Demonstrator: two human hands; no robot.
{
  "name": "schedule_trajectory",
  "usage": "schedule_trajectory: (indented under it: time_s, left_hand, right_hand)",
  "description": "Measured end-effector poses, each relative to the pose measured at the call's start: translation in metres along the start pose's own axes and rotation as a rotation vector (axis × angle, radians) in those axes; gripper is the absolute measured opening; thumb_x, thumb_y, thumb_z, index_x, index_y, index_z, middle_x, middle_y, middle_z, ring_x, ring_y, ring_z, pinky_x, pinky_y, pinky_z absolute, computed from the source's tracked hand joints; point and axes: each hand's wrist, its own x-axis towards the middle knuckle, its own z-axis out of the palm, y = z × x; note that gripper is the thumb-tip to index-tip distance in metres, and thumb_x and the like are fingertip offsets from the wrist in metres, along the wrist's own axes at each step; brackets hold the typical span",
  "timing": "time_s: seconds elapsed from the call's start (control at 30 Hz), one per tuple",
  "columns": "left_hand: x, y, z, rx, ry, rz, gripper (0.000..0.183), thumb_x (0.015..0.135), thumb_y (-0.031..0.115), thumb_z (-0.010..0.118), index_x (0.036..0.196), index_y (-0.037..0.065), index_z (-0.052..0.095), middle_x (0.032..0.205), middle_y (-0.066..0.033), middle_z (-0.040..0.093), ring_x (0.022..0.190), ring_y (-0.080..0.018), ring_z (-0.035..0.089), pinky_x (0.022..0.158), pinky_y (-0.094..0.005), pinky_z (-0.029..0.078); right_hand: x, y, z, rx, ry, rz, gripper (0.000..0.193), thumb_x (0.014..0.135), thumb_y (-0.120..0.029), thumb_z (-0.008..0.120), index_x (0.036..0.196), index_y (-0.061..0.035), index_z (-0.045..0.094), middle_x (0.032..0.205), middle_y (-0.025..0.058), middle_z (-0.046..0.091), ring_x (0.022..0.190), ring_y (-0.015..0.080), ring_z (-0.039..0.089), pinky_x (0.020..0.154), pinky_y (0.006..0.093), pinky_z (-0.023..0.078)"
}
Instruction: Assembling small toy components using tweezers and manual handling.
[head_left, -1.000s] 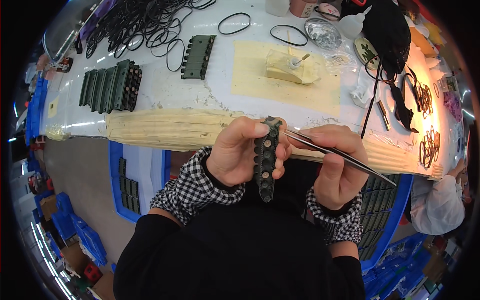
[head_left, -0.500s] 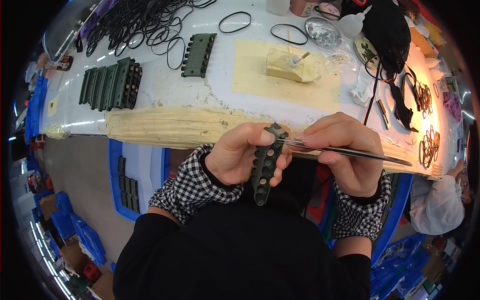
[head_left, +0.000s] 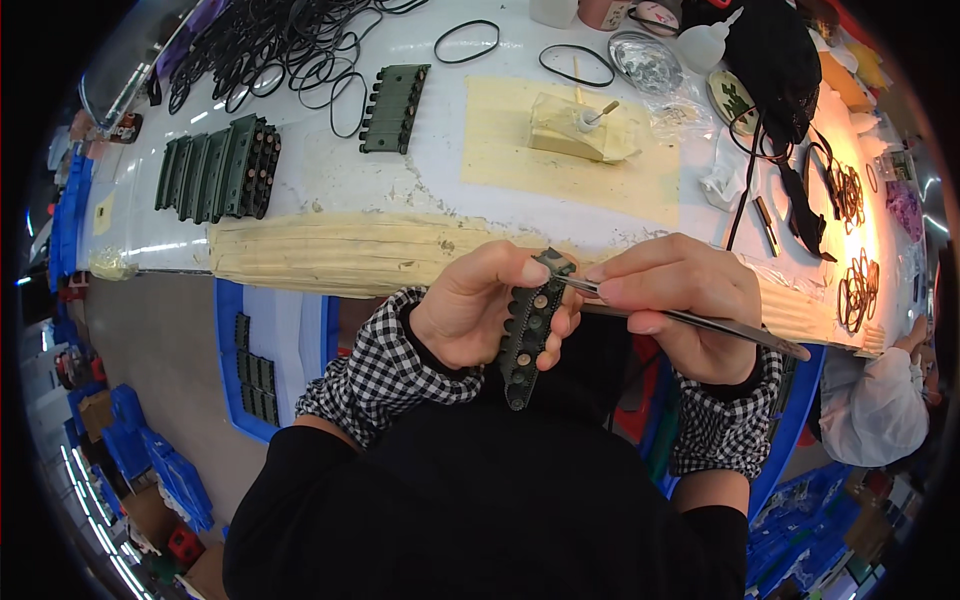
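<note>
My left hand is closed around a dark green model tank chassis, tilted upright with its row of round wheels and dark track showing. The left thumb presses near the chassis's upper end. In my right hand, pinched between thumb and fingers, are metal tweezers. Their tips reach the upper end of the chassis, beside the left thumb. Whether the tips grip anything there is too small to tell. Both hands are above the table's padded near edge.
Several green chassis stand grouped at left, and a single chassis lies farther back. Black rubber loops are heaped behind. A tape-wrapped block sits on a yellow sheet. A blue tray is below left. Another person's white sleeve shows at right.
The rear end of the tweezers has swung down and slightly left as my right hand shifted. The chassis stays in my left hand, nearly still.
</note>
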Motion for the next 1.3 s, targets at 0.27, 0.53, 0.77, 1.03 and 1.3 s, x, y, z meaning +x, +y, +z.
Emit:
schedule_trajectory:
  time_s: [0.27, 0.53, 0.77, 1.03, 1.3]
  left_hand:
    - [-0.001, 0.002, 0.0, 0.028, 0.029, -0.019, 0.031, 0.09, 0.02, 0.051, 0.105, -0.007, 0.059, 0.084, -0.0147, 0.066, 0.071, -0.0235, 0.067, 0.065, -0.0373, 0.059]
    - [-0.001, 0.002, -0.003, 0.048, 0.033, -0.038, 0.031, 0.09, 0.02, 0.051, 0.105, -0.006, 0.059, 0.085, -0.0149, 0.066, 0.07, -0.0239, 0.068, 0.064, -0.0372, 0.059]
    - [-0.003, 0.002, -0.001, 0.059, 0.066, -0.036, 0.031, 0.089, 0.019, 0.052, 0.107, -0.005, 0.057, 0.084, -0.0141, 0.065, 0.068, -0.0235, 0.067, 0.063, -0.0372, 0.059]
    - [0.007, 0.018, 0.004, 0.145, 0.079, 0.156, 0.025, 0.086, 0.024, 0.054, 0.095, 0.001, 0.053, 0.081, -0.0112, 0.06, 0.07, -0.0206, 0.06, 0.061, -0.0361, 0.056]
    - [0.026, 0.033, 0.003, 0.188, 0.154, 0.238, 0.024, 0.085, 0.03, 0.055, 0.088, 0.006, 0.053, 0.078, -0.0064, 0.057, 0.072, -0.0176, 0.054, 0.062, -0.0335, 0.052]
  right_hand:
    - [-0.001, 0.004, -0.002, 0.011, -0.02, -0.03, 0.027, 0.091, -0.027, 0.065, 0.095, -0.0003, 0.066, 0.091, 0.0179, 0.069, 0.081, 0.0258, 0.068, 0.069, 0.0325, 0.053]
    - [0.006, 0.003, -0.009, -0.017, -0.114, -0.044, 0.027, 0.089, -0.026, 0.065, 0.095, -0.0004, 0.066, 0.09, 0.0173, 0.069, 0.08, 0.0263, 0.068, 0.067, 0.0321, 0.053]
    - [0.011, 0.0, -0.01, -0.02, -0.179, -0.027, 0.025, 0.089, -0.026, 0.066, 0.095, -0.0015, 0.067, 0.09, 0.0169, 0.069, 0.078, 0.0264, 0.069, 0.066, 0.0321, 0.054]
    - [0.007, 0.024, -0.01, -0.084, 0.228, -0.087, 0.02, 0.096, -0.019, 0.056, 0.1, -0.0002, 0.058, 0.09, 0.0119, 0.059, 0.078, 0.021, 0.063, 0.074, 0.0326, 0.054]
    - [0.04, 0.057, 0.0, -0.61, 0.546, 0.111, 0.007, 0.086, -0.006, 0.067, 0.091, -0.0026, 0.065, 0.079, 0.0083, 0.062, 0.075, 0.0211, 0.056, 0.069, 0.0302, 0.046]
